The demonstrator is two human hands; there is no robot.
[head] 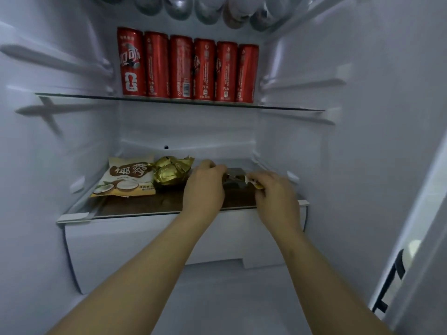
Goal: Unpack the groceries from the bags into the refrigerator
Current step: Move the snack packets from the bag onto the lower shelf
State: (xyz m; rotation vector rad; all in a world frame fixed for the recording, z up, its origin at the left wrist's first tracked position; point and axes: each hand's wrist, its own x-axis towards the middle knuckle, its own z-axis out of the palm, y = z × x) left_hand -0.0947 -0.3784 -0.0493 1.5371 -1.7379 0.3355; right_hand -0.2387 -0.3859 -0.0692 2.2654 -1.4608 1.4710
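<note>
Refrigerator [362, 93] walls frame two shelves. At twelve o'clock, six red cans [188, 68] stand upright in a row on the upper glass shelf [72, 96]. On the lower shelf [135, 206], a coconut snack bag [125, 177] lies flat at nine o'clock, with gold foil-wrapped pieces [171, 172] touching its right edge. Just beside those, toward three o'clock, a small dark packet [233, 180] is held low at the shelf between both hands. The left hand [205, 187] curls its fingers round the packet's left end. The right hand [275, 192] pinches its white and yellow right end. At six o'clock, under the shelf, sits a white drawer [145, 243].
</note>
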